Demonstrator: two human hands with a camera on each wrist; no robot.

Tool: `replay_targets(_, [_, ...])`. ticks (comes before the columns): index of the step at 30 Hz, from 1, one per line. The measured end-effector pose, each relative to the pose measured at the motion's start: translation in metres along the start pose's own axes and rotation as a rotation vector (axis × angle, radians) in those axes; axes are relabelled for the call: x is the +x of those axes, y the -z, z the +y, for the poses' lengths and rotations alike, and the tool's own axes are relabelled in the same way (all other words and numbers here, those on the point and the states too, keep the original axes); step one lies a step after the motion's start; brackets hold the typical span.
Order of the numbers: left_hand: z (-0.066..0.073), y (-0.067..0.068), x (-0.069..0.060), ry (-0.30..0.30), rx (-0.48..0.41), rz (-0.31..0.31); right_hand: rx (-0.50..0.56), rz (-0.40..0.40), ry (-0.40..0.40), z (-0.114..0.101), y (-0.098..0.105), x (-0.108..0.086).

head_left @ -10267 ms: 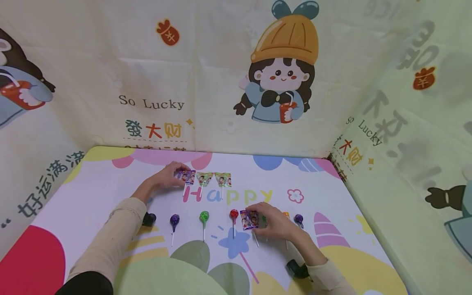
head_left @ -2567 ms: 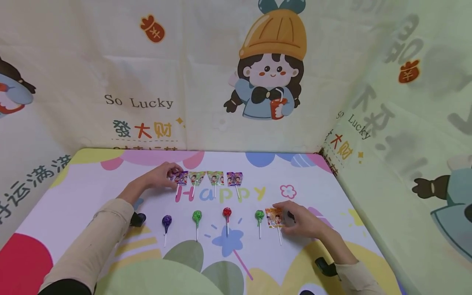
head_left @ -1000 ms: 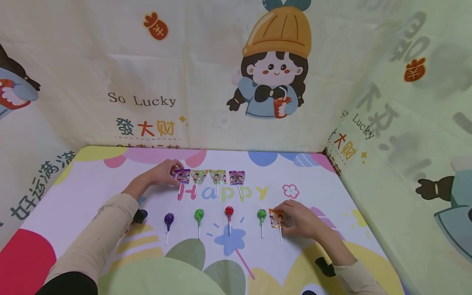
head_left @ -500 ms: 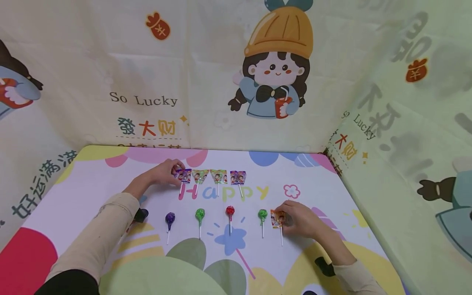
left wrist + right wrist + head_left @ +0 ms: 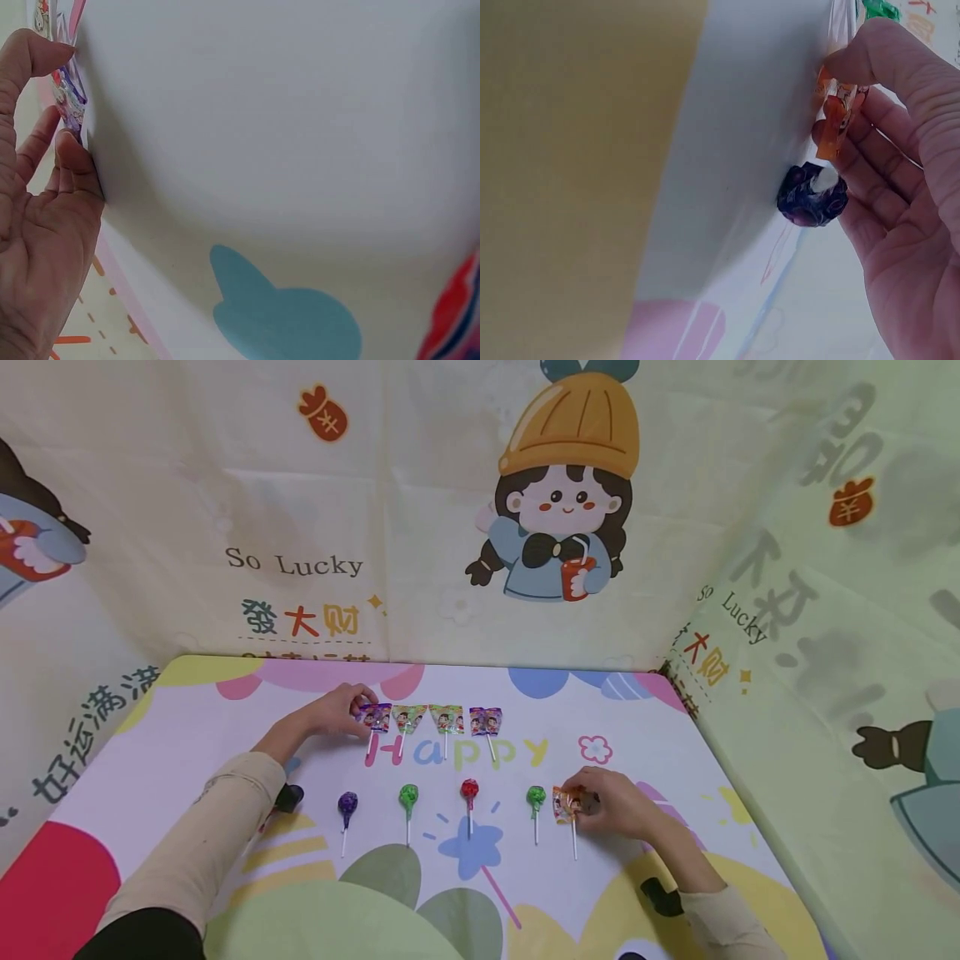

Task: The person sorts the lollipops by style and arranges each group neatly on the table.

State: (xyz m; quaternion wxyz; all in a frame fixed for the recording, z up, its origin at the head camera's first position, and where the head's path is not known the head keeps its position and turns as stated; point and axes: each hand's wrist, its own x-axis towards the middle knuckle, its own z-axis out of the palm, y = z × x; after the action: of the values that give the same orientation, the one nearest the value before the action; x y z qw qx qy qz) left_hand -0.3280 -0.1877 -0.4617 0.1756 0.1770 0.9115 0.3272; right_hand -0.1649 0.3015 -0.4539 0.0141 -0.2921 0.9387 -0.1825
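Note:
At the left end of the back row, my left hand [image 5: 324, 714] pinches the edge of a flat purple-wrapped lollipop [image 5: 377, 717]; the left wrist view shows its shiny wrapper [image 5: 71, 101] between thumb and fingers. Beside it lie two green-wrapped lollipops [image 5: 408, 718] [image 5: 447, 719] and another purple-wrapped one [image 5: 486, 721]. My right hand [image 5: 618, 806] holds an orange-wrapped lollipop [image 5: 562, 807] by its wrapper at the front row's right end. A dark purple ball lollipop [image 5: 810, 196] sits by the right fingers, mostly hidden in the head view.
Ball lollipops in purple [image 5: 347, 806], green [image 5: 408, 796], red [image 5: 469, 790] and green [image 5: 536, 797] stretch across the front row, sticks toward me. The printed tabletop [image 5: 300, 877] meets cloth walls [image 5: 442, 527] at the back and sides.
About ten seconds ago my right hand held a purple-wrapped lollipop in the front row; one now lies at the back row's right end. The right hand has shifted right to the orange one.

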Motion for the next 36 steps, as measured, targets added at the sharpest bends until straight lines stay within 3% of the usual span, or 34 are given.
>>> replay_targets(9, [-0.002, 0.000, 0.001, -0.006, -0.003, 0.011, 0.110, -0.008, -0.027, 0.006, 0.006, 0.002])
replay_targets(21, [-0.003, -0.001, 0.001, -0.011, -0.003, 0.011, 0.094, 0.040, -0.029, 0.009, 0.011, 0.013])
replay_targets(36, [-0.001, -0.001, -0.001, -0.004, 0.000, 0.016, 0.154, 0.078, -0.006, 0.013, 0.023, 0.048])
